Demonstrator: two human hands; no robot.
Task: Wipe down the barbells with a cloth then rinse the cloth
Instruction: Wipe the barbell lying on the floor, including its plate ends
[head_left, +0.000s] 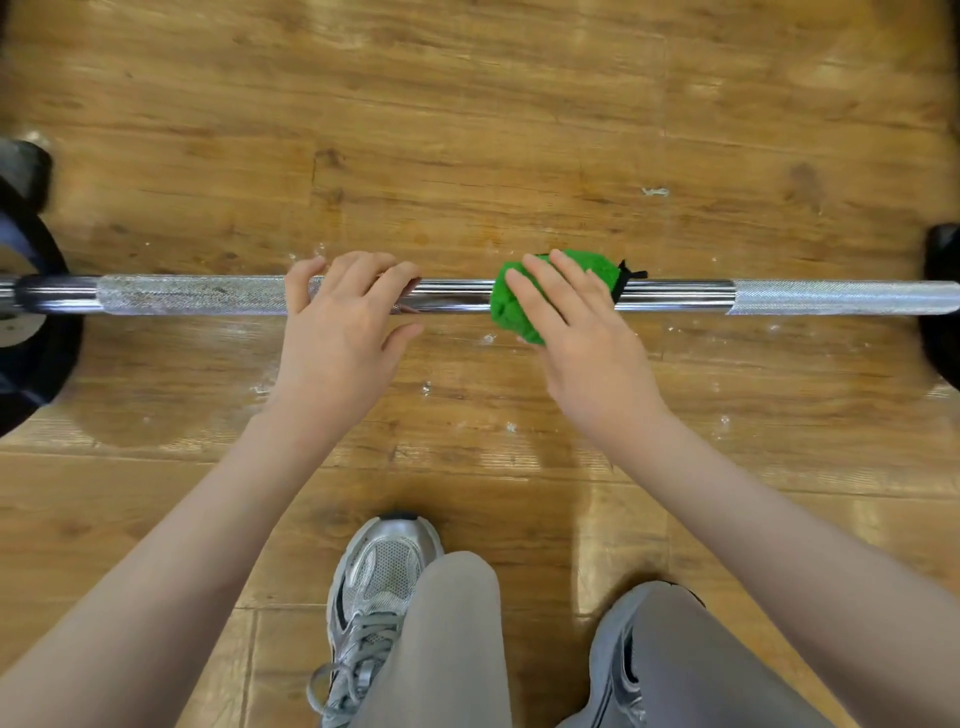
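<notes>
knee (447, 623) nearest; right hand (582, 332) apparently presses cloth (519, 306) on barbell (208, 295)

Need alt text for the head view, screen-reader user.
Seen from above, a person's right hand presses a green cloth onto a steel barbell lying across a wooden floor, while the left hand rests on the bar beside it. Grey sneakers show below.

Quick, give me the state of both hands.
Left hand: open, fingers resting on the barbell.
Right hand: presses the green cloth onto the bar.
</notes>
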